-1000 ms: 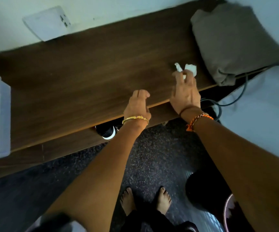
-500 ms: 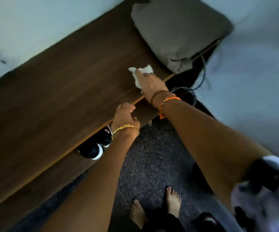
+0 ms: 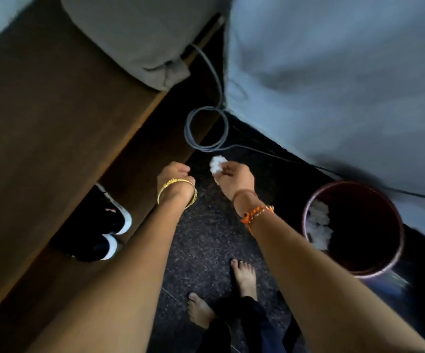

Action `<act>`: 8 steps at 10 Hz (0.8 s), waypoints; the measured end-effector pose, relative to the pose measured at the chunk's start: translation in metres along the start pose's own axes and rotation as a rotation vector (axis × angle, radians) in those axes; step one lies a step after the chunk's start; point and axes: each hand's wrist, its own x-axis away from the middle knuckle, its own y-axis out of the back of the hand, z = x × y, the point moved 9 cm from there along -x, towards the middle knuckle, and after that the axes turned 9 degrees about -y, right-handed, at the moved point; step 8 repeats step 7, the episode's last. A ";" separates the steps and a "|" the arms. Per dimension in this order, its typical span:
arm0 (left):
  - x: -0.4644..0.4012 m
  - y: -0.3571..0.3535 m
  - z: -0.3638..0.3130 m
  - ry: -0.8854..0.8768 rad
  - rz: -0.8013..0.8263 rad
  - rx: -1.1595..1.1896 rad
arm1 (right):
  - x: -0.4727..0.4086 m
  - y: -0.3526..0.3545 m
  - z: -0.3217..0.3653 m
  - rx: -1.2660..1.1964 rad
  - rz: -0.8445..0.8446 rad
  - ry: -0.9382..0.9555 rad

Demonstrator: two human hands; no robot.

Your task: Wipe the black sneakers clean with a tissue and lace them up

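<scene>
The two black sneakers with white soles stand on the lower shelf under the wooden table, left of my arms, partly hidden by the tabletop. My right hand grips a crumpled white tissue over the dark floor, off the table's edge. My left hand hovers beside it with fingers curled and nothing in it, near the table's front edge.
A dark red bin holding white tissues stands on the floor at right. A grey cable coils between the table and a pale blue covered bed. A grey folded cloth lies on the tabletop. My bare feet are below.
My right hand has picked the tissue off the tabletop and carried it down over the floor. My left hand has left the table's edge. The view has swung right, showing the bin.
</scene>
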 end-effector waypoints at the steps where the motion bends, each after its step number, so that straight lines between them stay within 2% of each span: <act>1: 0.026 -0.078 -0.021 -0.008 0.200 0.005 | -0.009 0.056 -0.107 -0.396 -0.127 -0.337; 2: 0.048 -0.129 -0.036 -0.055 0.389 -0.043 | 0.000 0.093 -0.167 -0.636 -0.224 -0.506; 3: 0.076 -0.183 -0.053 -0.103 0.602 -0.138 | 0.010 0.136 -0.233 -0.714 -0.384 -0.632; 5: 0.104 -0.243 -0.073 -0.207 0.716 -0.222 | 0.012 0.190 -0.283 -0.628 -0.578 -0.661; 8: 0.111 -0.238 -0.071 -0.236 0.647 -0.271 | 0.031 0.186 -0.285 -0.505 -0.570 -0.691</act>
